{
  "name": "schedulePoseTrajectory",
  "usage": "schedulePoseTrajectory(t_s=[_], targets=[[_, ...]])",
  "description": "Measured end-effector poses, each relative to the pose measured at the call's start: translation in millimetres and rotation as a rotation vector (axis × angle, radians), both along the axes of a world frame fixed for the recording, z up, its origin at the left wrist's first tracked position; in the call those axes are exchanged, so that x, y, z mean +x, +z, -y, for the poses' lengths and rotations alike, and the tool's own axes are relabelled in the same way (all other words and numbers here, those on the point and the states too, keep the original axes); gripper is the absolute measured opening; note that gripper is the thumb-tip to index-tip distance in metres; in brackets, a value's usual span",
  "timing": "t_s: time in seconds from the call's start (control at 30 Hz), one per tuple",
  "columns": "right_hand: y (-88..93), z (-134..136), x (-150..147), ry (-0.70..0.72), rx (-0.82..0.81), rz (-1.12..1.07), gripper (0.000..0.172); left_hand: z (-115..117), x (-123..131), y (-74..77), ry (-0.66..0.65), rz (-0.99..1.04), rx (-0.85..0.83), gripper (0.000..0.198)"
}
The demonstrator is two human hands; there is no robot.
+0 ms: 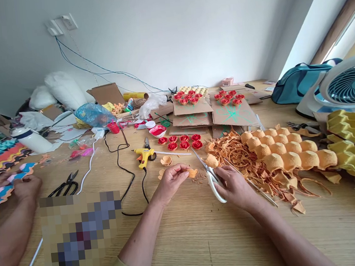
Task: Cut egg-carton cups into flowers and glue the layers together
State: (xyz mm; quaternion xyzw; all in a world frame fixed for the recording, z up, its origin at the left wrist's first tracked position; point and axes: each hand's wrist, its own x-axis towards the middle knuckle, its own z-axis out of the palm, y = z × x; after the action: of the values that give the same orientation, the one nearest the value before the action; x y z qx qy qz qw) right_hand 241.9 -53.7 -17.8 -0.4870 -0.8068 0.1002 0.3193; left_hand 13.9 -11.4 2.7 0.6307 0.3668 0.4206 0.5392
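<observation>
Pinching a small orange carton piece (pixel 193 173) between thumb and fingertips of the left hand (pixel 171 183), with barely a gap, right of the yellow glue gun (pixel 144 156) and nearer the body. Gripping white-handled scissors (pixel 210 176) in the right hand (pixel 237 188), farther right of the glue gun, with fingers curled around the handles; cannot tell how wide. As for the piece, probably light, fairly stiff, dry rather than slippery, easily torn along thin edges; best pinched gently at the thickest part.
</observation>
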Motion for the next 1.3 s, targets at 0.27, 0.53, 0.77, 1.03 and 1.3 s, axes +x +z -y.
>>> schedulePoseTrajectory(t_s=[0.27,0.53,0.77,1.03,1.3], targets=[[6.8,3.3,-6.3,0.052,-0.228,-0.399,0.019,0.8,4.0,-4.9,-0.067,0.001,-0.055,0.016],[9.0,5.0,-15.6,0.077,-0.248,-0.569,0.021,6.5,12.2,-14.6,-0.102,-0.252,0.177,0.007],[4.0,3.8,-16.3,0.087,-0.305,-0.571,0.018,12.5,16.4,-5.5,-0.08,-0.192,0.206,0.018],[-5.0,1.1,-19.2,0.158,-0.378,-0.841,0.034,15.5,23.0,-15.9,-0.189,-0.017,0.026,0.055],[1.0,1.3,-21.6,0.111,-0.412,-0.966,0.045,14.3,30.7,-24.5,-0.121,0.313,-0.312,0.043]])
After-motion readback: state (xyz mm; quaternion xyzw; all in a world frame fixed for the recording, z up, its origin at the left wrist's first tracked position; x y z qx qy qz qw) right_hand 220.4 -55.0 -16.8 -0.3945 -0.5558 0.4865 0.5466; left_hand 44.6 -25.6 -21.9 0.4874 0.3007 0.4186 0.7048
